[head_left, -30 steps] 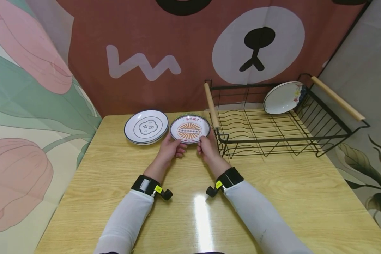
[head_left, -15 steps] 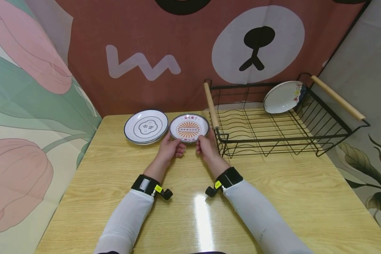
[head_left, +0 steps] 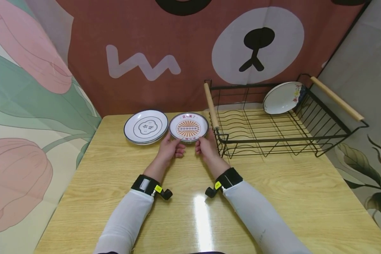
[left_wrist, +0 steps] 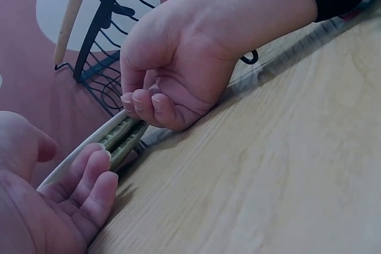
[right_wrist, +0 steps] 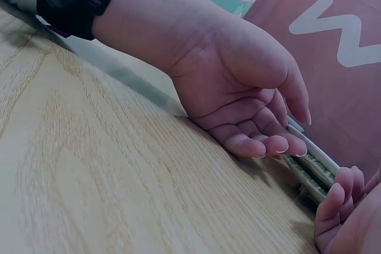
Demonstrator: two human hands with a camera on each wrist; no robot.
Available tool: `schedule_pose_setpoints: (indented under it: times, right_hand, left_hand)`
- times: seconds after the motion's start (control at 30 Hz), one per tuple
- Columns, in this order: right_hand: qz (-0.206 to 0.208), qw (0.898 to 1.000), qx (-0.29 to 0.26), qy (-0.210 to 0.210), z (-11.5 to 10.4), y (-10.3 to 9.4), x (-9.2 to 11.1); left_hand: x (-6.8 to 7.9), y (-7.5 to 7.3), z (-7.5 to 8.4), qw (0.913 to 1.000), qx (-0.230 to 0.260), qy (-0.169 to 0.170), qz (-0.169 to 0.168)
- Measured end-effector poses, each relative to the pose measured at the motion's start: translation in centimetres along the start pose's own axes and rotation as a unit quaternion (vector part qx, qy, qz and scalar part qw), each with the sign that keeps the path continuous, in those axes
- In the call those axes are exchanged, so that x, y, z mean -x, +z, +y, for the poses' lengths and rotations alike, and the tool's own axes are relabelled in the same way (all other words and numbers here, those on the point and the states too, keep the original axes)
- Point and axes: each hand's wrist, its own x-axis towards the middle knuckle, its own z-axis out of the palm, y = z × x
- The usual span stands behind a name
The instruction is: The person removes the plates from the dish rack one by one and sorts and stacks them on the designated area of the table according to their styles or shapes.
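A small white plate (head_left: 188,127) with an orange sunburst, red characters and a dark blue rim lies above green-edged dishes (right_wrist: 309,172), seen from the side in the right wrist view. At its near left edge is my left hand (head_left: 169,150), the thumb at the rim and the fingers bent low beside the stack. My right hand (head_left: 207,145) holds the near right edge, thumb on the rim and fingers curled. Just left of it sits a stack of larger blue-rimmed white plates (head_left: 146,127) with dark characters.
A black wire dish rack (head_left: 273,141) with wooden handles stands to the right, close to my right hand. A white dish with a floral edge (head_left: 280,100) leans in its back right corner. All this is on a wooden table (head_left: 184,211) against a printed cloth backdrop.
The sunburst plate has shifted slightly back and left, covering the green rim that showed behind it. Both hands stay at its near edge and have barely moved.
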Motion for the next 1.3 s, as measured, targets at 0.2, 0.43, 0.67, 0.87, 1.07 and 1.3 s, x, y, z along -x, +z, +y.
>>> schedule_pose_setpoints:
  times: [0.2,0.43,0.67,0.87,1.07,1.3]
  right_hand:
    - [0.004,1.000,-0.004,0.010,-0.04,-0.03,0.05]
    - [-0.014,1.000,-0.010,0.012,-0.20,-0.21,0.17]
    - [-0.031,0.999,0.012,0.015,-0.29,-0.40,0.15]
    - [-0.038,0.999,0.028,0.011,-0.35,-0.41,0.13]
    - [-0.046,0.998,0.035,0.010,-0.53,-0.32,0.17]
    - [-0.042,0.998,0.055,0.003,-0.91,0.10,0.58]
  left_hand:
    - [0.18,0.20,0.07,1.0000,-0.004,0.006,0.007]
    - [0.17,0.00,0.10,0.9995,-0.018,0.005,-0.024]
    - [0.19,-0.14,0.00,0.9989,-0.026,0.007,-0.040]
    - [0.23,-0.13,0.06,0.9983,-0.033,0.010,-0.048]
    - [0.36,-0.09,0.26,0.9987,-0.023,0.005,-0.046]
    - [0.65,-0.05,0.37,0.9995,-0.010,0.009,-0.028]
